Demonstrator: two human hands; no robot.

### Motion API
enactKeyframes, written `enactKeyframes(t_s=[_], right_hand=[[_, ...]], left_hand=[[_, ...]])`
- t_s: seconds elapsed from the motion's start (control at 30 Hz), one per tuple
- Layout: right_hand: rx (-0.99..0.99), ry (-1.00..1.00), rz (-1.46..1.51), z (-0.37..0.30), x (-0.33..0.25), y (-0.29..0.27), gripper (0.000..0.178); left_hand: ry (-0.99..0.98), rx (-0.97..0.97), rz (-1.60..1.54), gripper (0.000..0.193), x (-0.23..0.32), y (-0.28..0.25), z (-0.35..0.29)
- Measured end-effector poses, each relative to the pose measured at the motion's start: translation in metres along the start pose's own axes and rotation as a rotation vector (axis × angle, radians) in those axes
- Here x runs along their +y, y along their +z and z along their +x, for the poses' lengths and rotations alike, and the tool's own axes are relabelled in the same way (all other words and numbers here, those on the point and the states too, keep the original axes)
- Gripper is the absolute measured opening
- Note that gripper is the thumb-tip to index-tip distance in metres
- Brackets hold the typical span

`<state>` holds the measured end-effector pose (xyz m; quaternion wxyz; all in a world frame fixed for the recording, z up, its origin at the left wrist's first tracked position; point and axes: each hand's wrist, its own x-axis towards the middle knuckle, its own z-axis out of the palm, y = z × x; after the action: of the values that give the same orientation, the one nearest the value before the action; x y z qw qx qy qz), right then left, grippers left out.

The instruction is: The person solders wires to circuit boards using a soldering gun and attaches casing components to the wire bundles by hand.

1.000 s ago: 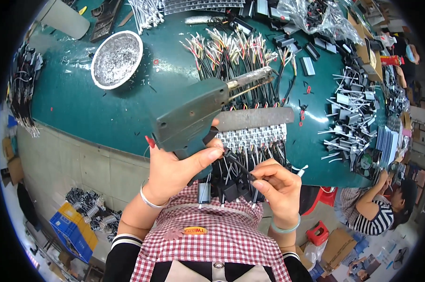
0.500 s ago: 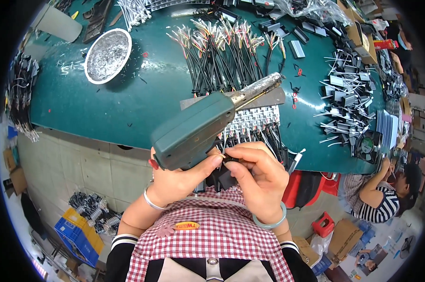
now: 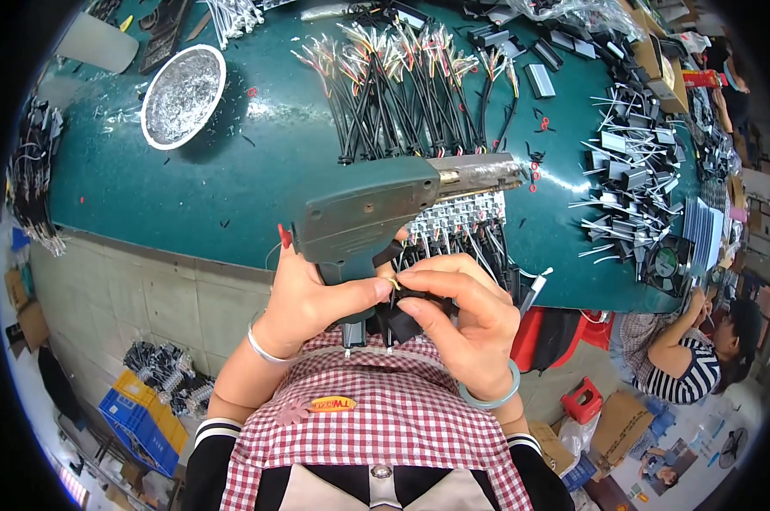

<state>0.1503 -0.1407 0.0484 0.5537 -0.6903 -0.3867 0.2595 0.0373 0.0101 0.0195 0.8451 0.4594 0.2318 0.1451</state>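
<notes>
My left hand (image 3: 321, 298) grips the handle of a grey-green pistol-shaped hand tool (image 3: 369, 213) with a metal nozzle pointing right. My right hand (image 3: 466, 315) pinches a small black part (image 3: 402, 319) with thin leads, held right against my left thumb just below the tool. Both hands are close to my chest, over the near edge of the green table (image 3: 231, 179). A row of black wired parts (image 3: 461, 230) lies on the table just behind the tool, partly hidden by it.
Bundles of black cables with coloured ends (image 3: 402, 77) lie mid-table. A round metal dish (image 3: 183, 95) sits at the left. Small black parts with leads (image 3: 632, 179) cover the right side. Another person (image 3: 691, 358) sits at the lower right. Blue crates (image 3: 138, 417) stand on the floor.
The tool has been drawn closer to my body. My right hand came up from the wired parts to meet my left thumb, pinching a small black part.
</notes>
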Motion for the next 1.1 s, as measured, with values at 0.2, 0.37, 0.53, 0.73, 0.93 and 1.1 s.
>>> enactKeyframes(t_s=[0.2, 0.37, 0.53, 0.73, 0.93, 1.1], right_hand=[[0.016, -0.134, -0.134, -0.002, 0.006, 0.003, 0.032], [0.216, -0.273, -0.352, -0.005, 0.012, 0.013, 0.037], [0.284, -0.178, -0.333, -0.009, 0.013, 0.015, 0.034], [0.314, -0.118, -0.321, -0.011, 0.012, 0.010, 0.031], [0.403, -0.140, -0.574, -0.003, 0.030, -0.011, 0.029], [0.465, -0.040, -0.670, 0.002, 0.043, -0.014, 0.024]], left_hand=[[-0.056, 0.011, -0.077, 0.047, 0.002, 0.003, 0.001], [0.029, 0.086, -0.077, 0.046, -0.008, 0.015, -0.003], [0.050, 0.231, 0.082, 0.050, -0.018, 0.026, -0.009], [0.070, 0.177, 0.266, 0.046, -0.024, 0.027, -0.012], [-0.037, 0.250, 0.266, 0.044, -0.013, 0.017, -0.018], [0.081, 0.197, 0.555, 0.011, -0.007, 0.002, -0.031]])
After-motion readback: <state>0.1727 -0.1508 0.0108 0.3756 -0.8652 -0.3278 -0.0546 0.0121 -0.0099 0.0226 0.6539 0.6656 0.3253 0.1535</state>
